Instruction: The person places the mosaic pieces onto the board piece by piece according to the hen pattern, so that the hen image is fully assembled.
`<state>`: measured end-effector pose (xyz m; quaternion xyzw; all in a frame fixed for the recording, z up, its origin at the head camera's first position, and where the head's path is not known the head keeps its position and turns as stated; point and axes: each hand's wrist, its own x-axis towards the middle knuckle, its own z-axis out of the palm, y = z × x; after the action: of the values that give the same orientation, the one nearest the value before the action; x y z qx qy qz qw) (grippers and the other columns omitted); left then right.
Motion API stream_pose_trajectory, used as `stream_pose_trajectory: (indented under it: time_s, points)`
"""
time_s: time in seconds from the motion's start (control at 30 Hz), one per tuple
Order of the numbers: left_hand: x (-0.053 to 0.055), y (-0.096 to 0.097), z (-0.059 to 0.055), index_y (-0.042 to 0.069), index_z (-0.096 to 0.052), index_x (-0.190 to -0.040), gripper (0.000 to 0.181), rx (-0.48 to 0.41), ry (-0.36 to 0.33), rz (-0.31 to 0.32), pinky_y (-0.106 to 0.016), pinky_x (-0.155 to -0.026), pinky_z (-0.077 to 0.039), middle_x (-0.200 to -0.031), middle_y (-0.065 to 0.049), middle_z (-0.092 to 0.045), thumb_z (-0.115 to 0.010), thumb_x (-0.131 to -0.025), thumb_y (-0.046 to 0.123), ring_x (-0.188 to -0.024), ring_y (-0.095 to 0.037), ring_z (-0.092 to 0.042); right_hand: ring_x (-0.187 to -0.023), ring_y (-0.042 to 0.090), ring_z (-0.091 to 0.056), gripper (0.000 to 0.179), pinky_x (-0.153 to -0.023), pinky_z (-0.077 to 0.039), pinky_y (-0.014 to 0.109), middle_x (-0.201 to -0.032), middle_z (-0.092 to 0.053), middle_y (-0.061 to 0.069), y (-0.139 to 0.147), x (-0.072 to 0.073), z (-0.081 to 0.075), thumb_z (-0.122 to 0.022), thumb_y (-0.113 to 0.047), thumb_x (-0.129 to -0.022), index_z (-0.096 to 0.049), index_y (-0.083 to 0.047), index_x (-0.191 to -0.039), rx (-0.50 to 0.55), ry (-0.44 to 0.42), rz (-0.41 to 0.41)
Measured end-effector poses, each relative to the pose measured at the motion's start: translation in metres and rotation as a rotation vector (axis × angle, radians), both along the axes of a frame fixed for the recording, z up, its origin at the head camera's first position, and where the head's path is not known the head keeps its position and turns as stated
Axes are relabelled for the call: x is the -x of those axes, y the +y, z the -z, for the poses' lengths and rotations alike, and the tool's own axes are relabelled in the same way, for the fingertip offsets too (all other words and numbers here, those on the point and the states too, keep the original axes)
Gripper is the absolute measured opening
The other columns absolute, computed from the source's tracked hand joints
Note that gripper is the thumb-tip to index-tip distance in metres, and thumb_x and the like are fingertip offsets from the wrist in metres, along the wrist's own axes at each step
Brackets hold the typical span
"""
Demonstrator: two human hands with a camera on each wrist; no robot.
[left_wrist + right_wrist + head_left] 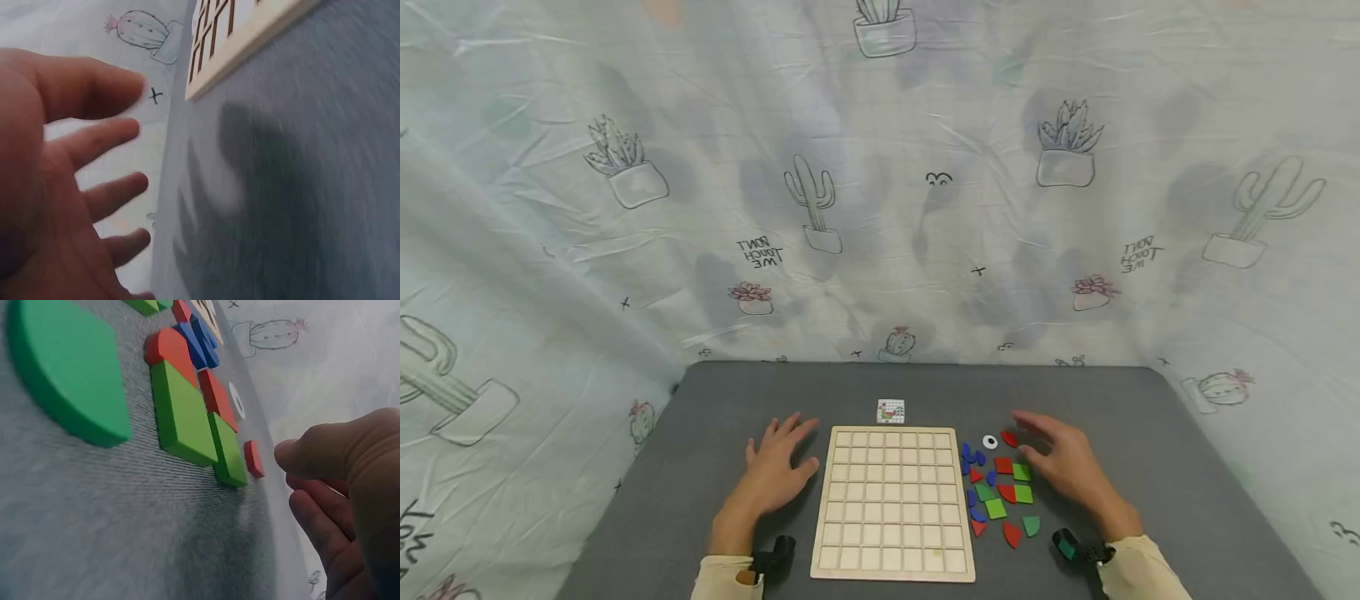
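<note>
A pale wooden grid board of square cells lies on the grey table in the head view. Left of it my left hand hovers with fingers spread, holding nothing; the left wrist view shows its shadow below. On the board's other side lie loose flat pieces: a red square, light green squares, a dark green quarter piece and several blue pieces. My right hand is over their right edge, fingers loosely bent and nothing in them, nearest to a red piece.
A small card with a coloured grid picture lies behind the board. Near the pieces is a white ring-like disc with a black centre. A cactus-print curtain hangs beyond the grey table.
</note>
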<state>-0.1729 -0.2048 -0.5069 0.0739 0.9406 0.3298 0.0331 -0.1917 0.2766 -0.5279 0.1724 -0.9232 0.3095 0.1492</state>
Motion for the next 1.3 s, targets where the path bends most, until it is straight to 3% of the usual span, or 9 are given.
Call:
stream_pose_trajectory:
  time_s: [0.17,0.33,0.47,0.63,0.77,1.1,1.3]
  points:
    - [0.009,0.009,0.009,0.018,-0.052,-0.165,0.065,-0.027,-0.029,0.027,-0.089,-0.119,0.012,-0.18,-0.022,-0.026,-0.07,-0.104,0.014,-0.166,-0.059,-0.004,-0.121,0.038,-0.076,0.055,-0.101,-0.059,0.061,-0.131,-0.079,0.012,-0.003,0.014,0.009,-0.085,0.002,-0.088,-0.073,-0.005,-0.141,0.037,-0.085,-0.016]
    - [0.011,0.013,0.016,0.021,-0.053,-0.165,0.066,-0.039,-0.077,0.064,-0.086,-0.118,0.02,-0.181,-0.022,-0.021,-0.072,-0.102,0.016,-0.167,-0.058,0.002,-0.119,0.036,-0.077,0.052,-0.1,-0.061,0.06,-0.13,-0.08,0.01,-0.004,0.021,0.014,-0.081,0.006,-0.089,-0.074,-0.006,-0.139,0.046,-0.115,-0.064]
    - [0.01,0.013,0.018,0.022,-0.054,-0.164,0.067,-0.06,-0.08,0.069,-0.085,-0.119,0.022,-0.182,-0.022,-0.022,-0.074,-0.101,0.018,-0.167,-0.057,0.004,-0.112,0.033,-0.078,0.048,-0.095,-0.063,0.056,-0.125,-0.081,0.008,0.001,0.014,0.015,-0.084,0.005,-0.089,-0.077,-0.007,-0.134,0.047,-0.077,-0.035]
    - [0.011,0.011,0.019,0.022,-0.054,-0.165,0.067,-0.078,-0.081,0.079,-0.084,-0.119,0.023,-0.182,-0.022,-0.02,-0.074,-0.101,0.018,-0.167,-0.057,0.005,-0.1,0.027,-0.08,0.042,-0.086,-0.065,0.047,-0.115,-0.084,0.005,0.013,-0.001,0.016,-0.092,-0.007,-0.086,-0.081,-0.008,-0.127,0.026,-0.006,0.059]
    - [0.013,0.01,0.021,0.024,-0.055,-0.164,0.066,-0.065,-0.075,0.069,-0.083,-0.12,0.022,-0.182,-0.02,-0.02,-0.074,-0.101,0.018,-0.168,-0.056,0.004,-0.097,0.025,-0.08,0.044,-0.084,-0.064,0.048,-0.112,-0.084,0.002,0.02,-0.012,0.016,-0.096,-0.014,-0.084,-0.082,-0.009,-0.125,-0.01,0.01,0.116]
    - [0.013,0.007,0.025,0.023,-0.059,-0.16,0.065,-0.061,-0.049,0.038,-0.082,-0.122,0.022,-0.182,-0.022,-0.021,-0.075,-0.098,0.016,-0.168,-0.055,0.001,-0.112,0.036,-0.078,0.047,-0.097,-0.06,0.06,-0.122,-0.083,0.007,0.022,-0.018,0.014,-0.088,0.001,-0.085,-0.08,-0.009,-0.13,-0.031,-0.056,0.126]
    - [0.013,0.008,0.026,0.024,-0.058,-0.161,0.065,-0.078,-0.054,0.055,-0.081,-0.121,0.023,-0.182,-0.022,-0.021,-0.075,-0.099,0.017,-0.168,-0.055,0.003,-0.104,0.03,-0.08,0.039,-0.092,-0.063,0.054,-0.113,-0.085,0.003,0.023,-0.023,0.017,-0.09,-0.002,-0.085,-0.083,-0.01,-0.123,-0.018,-0.032,0.176]
